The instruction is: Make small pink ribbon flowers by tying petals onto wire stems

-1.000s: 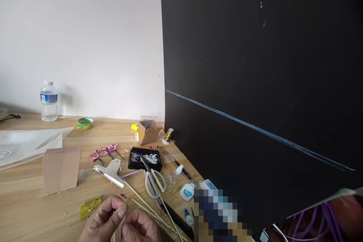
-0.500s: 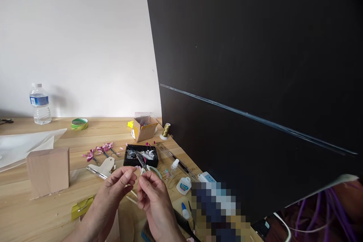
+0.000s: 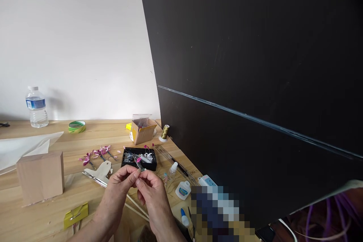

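Observation:
My left hand (image 3: 119, 189) and my right hand (image 3: 151, 193) meet above the wooden table (image 3: 93, 136), fingertips pinched together on a tiny pink piece (image 3: 138, 160) that I cannot make out clearly. Just behind them lies a black tray (image 3: 138, 159) filled with small white and pink bits. Thin wooden sticks (image 3: 136, 206) lie under my hands. A metal bulldog clip (image 3: 99, 172) rests left of my left hand.
A large black board (image 3: 255, 83) stands on the right. Pink flower pieces (image 3: 96, 154), a wooden block (image 3: 39, 177), a yellow clip (image 3: 75, 214), glue bottles (image 3: 182, 189), a gold thread spool (image 3: 165, 132), a small cardboard box (image 3: 143, 130), green tape (image 3: 76, 126) and a water bottle (image 3: 36, 106) lie about.
Both hands rose from the near table edge and came together in front of the black tray. The view shifted right, sliding the table things leftward.

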`<state>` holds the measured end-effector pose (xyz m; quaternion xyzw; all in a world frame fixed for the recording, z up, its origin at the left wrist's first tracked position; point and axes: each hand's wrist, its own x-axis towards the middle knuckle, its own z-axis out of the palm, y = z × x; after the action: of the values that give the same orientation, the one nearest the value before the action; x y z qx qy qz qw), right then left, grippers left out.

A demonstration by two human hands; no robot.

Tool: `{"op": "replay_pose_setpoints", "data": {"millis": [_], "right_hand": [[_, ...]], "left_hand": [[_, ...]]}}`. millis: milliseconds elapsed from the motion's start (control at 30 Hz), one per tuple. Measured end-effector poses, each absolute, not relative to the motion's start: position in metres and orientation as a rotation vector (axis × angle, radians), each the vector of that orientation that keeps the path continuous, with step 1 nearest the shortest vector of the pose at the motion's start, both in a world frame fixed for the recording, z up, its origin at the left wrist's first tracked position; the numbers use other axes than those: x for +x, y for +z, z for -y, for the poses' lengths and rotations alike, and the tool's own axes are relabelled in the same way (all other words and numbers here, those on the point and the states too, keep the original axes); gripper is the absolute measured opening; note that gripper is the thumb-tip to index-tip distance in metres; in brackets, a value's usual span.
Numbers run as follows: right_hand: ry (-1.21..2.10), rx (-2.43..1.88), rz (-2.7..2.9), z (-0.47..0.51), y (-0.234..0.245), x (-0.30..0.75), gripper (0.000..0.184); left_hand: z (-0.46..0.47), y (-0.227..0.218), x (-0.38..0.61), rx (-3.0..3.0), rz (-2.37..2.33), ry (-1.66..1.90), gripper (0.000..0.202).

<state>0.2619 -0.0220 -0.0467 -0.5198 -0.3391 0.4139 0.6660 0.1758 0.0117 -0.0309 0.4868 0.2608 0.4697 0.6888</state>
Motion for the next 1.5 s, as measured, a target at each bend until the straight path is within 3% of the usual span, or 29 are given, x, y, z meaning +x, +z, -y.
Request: {"op": "replay_pose_setpoints", "data": {"millis": [200, 1500], "right_hand": [[0.852, -1.106, 0.734, 0.022, -0.033, 0.272, 0.025], [0.794, -1.207, 0.785, 0.020, -0.035, 0.269, 0.016]], "left_hand": [[-0.028, -0.033, 0.176, 1.231, -0.670, 1.139, 0.021], [-0.008, -0.031, 0.168, 1.159, -0.698, 0.972, 0.026]]}}
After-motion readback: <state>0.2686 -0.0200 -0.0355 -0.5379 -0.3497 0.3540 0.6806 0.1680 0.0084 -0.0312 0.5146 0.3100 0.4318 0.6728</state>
